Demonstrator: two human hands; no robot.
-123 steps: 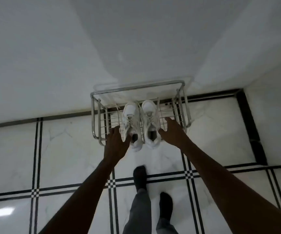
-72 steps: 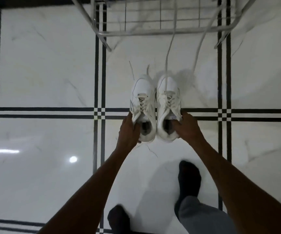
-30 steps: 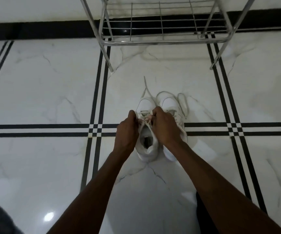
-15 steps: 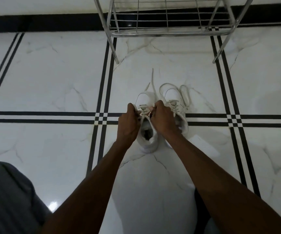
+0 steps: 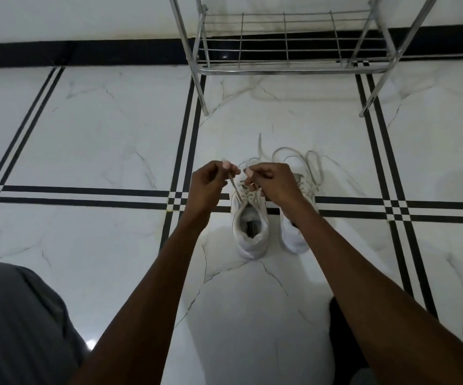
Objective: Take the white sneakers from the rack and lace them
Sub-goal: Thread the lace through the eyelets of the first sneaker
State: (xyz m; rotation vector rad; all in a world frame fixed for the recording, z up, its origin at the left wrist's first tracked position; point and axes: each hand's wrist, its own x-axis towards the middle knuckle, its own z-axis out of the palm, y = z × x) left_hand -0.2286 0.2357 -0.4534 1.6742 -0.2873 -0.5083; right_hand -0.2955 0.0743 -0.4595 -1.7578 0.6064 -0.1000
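The white sneakers stand side by side on the marble floor, just in front of the metal rack, which is now bare on the shelf I can see. The fetching is done, I'd say; the lacing is under way on the left shoe.

The left hand pinches one lace end between thumb and fingertip and draws it taut, up and away from the eyelets on the side of the shoe farther from its partner. The right hand is curled over the tongue area, fingers bunched on the lacing there; whether it pinches the other end or just steadies the crossings I cannot tell, as its knuckles hide the contact.

The right shoe, touching or nearly touching the left one, is partly covered by the right forearm, and its laces lie in slack loops on the floor toward the rack.

Next, I judge, the held end must be threaded or crossed into the next eyelet, which calls for a fine grip on the tip and the shoe kept from sliding on the glossy tile.

Both shoes run lengthwise toward the rack: toes point at it, heels and open collars face the person, whose grey-clad knee sits well to the left.
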